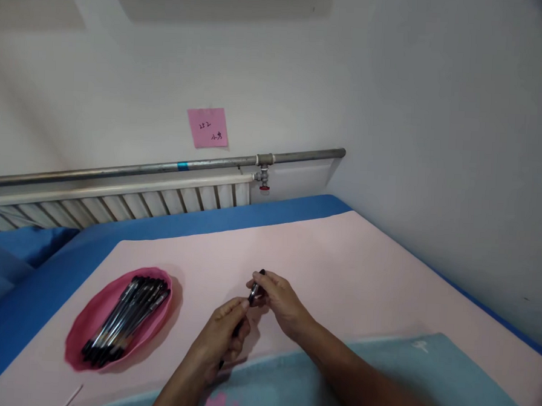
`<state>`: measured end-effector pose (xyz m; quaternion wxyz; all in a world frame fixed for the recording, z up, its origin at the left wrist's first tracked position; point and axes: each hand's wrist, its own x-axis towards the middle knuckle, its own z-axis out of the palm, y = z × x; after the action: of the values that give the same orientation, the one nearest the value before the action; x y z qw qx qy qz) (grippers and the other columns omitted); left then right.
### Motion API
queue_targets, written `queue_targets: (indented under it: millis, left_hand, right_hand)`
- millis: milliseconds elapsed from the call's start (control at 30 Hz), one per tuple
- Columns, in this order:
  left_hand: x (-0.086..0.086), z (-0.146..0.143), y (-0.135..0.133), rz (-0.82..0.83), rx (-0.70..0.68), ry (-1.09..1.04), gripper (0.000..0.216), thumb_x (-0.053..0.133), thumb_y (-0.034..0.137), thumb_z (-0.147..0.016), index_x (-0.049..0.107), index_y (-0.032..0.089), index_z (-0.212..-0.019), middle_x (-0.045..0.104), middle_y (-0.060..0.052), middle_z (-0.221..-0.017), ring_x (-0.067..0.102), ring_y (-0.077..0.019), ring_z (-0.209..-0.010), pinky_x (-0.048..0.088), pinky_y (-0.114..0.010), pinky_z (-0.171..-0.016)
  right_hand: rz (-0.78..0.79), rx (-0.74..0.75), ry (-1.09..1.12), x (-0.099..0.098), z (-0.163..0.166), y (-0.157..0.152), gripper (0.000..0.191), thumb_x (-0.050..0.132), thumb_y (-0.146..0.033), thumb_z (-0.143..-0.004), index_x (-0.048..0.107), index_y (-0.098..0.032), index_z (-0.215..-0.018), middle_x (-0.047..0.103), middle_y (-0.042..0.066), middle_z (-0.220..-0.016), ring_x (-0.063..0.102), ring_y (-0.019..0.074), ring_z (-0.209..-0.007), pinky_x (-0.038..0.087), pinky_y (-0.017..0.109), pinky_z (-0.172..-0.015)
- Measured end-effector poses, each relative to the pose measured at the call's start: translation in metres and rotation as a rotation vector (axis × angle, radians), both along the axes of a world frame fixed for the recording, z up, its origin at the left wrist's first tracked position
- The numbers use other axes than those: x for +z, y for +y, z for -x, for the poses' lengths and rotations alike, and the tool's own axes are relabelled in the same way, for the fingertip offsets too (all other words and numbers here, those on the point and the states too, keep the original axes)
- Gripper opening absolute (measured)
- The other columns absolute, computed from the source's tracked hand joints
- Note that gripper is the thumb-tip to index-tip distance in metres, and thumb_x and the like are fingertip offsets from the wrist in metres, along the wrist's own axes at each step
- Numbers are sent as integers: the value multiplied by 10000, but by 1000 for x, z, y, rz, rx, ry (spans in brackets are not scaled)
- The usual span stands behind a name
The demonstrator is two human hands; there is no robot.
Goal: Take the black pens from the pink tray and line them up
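Both my hands meet over the pink sheet (340, 261) near its front edge, closed on one black pen (254, 292). My left hand (224, 338) grips the pen's lower barrel, whose tip pokes out below the fingers. My right hand (280, 301) pinches the upper end, with the black top showing above the fingers. A pink oval tray (82, 329) to the left holds several black pens (126, 319) lying side by side.
A light blue towel (380, 366) covers the near edge under my forearms. Blue cloth (34, 287) borders the pink sheet. A radiator (116, 201) and metal pipe (164, 168) run along the wall, with a pink sticky note (208, 127) above. A thin white stick (72, 397) lies front left.
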<state>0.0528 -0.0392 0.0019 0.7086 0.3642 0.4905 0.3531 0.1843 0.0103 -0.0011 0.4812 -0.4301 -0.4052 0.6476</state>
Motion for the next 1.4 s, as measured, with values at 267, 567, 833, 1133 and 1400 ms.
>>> queue_targets:
  millis: [267,567,833,1133,1400]
  left_hand:
    - [-9,4,5,-72,219,-198,264,568,365,-744,572,136,-876,533,16,-551,438,-49,-402,305,-158,-381]
    - [-12,10,14,-102,515,-471,204,614,313,-722,591,158,-852,657,-94,-904,609,-189,-829,459,-304,-687]
    - [4,29,17,-152,584,-509,222,586,223,-750,614,128,-949,661,-91,-825,613,-166,-835,458,-296,-792]
    - [2,37,17,-119,555,-547,108,648,181,-697,650,133,-794,674,-71,-809,619,-186,-870,458,-312,-815]
    - [1,40,19,-126,591,-521,111,695,161,-639,650,124,-734,671,-54,-769,629,-182,-817,461,-301,-801]
  right_hand:
    - [75,-66,172,5,-14,9,155,539,-181,-584,479,-178,-727,539,-30,-631,465,63,-466,270,171,-397]
    - [-102,458,-313,1,14,-21,60,531,-219,-681,544,-164,-700,483,-63,-502,381,35,-377,256,163,-363]
    - [176,669,-43,9,5,-17,160,478,-263,-714,546,-152,-808,545,-37,-511,251,24,-294,127,166,-304]
    - [165,715,10,7,2,-17,156,507,-268,-711,557,-136,-776,572,-17,-530,284,24,-302,185,165,-312]
    - [98,606,-121,8,4,-17,109,588,-197,-647,488,-158,-669,543,-50,-498,337,27,-324,217,156,-321]
